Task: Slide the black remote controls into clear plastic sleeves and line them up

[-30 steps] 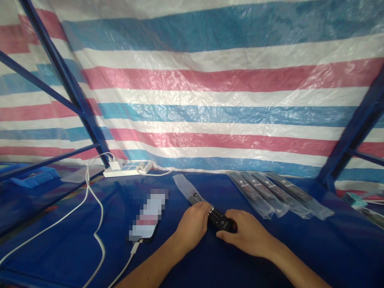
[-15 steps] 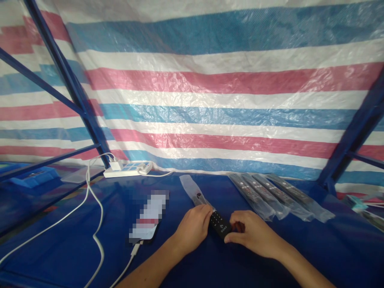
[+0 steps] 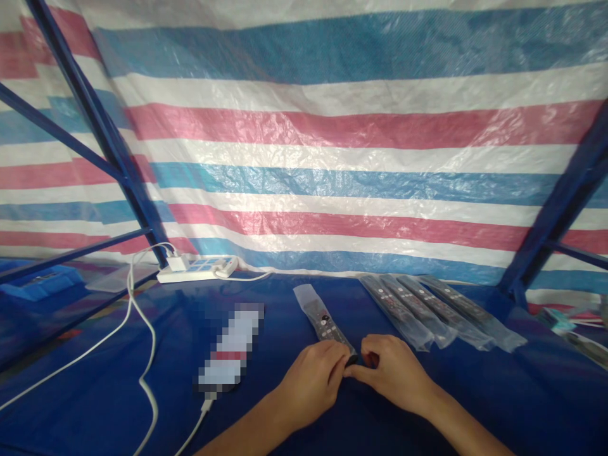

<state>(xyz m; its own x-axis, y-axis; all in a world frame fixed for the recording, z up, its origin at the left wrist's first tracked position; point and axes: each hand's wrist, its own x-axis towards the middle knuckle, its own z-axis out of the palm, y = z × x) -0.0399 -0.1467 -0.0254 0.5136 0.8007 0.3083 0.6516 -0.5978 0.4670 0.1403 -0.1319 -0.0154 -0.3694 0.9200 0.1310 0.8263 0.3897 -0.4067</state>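
Note:
A black remote control (image 3: 327, 329) lies at a slant on the blue table, mostly inside a clear plastic sleeve (image 3: 306, 297) whose far end is flat and unfilled. My left hand (image 3: 318, 377) is closed over the near part of the sleeve and remote, hiding its lower buttons. At the remote's near end is my right hand (image 3: 396, 370), its fingers curled and its thumb against the tip. Only a small dark bit of that end shows between the two hands. To the right, several sleeved remote controls (image 3: 396, 310) lie side by side.
A phone (image 3: 228, 351), blurred out, lies left of my hands with a white charging cable (image 3: 206, 408) plugged in. Behind it sits a white power strip (image 3: 197, 271). Blue metal posts (image 3: 102, 130) and a striped tarp (image 3: 342, 158) bound the table (image 3: 270, 316).
The remote has slid further into the sleeve; its bare keypad end, visible before, is now nearly covered. Both hands have moved closer together, the left one down toward the near end.

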